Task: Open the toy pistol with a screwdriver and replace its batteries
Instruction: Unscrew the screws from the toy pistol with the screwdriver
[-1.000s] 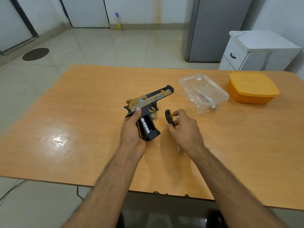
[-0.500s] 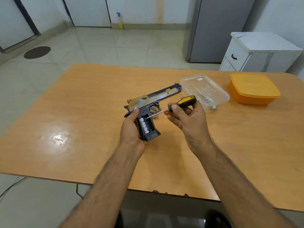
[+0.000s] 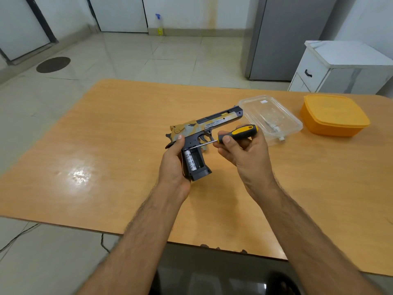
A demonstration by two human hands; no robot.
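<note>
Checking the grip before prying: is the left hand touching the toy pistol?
Touching. The head view shows the left hand wrapped round the toy pistol grip, thumb pressed on the frame.

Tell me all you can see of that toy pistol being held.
The toy pistol looks plastic, tan and dark grey, with lettering along its slide. The left hand holds it above the table, barrel pointing away to the right. Its handle compartment lies open, showing a white battery. The tip of the screwdriver, held by the right hand, reaches into the compartment's top.
</note>
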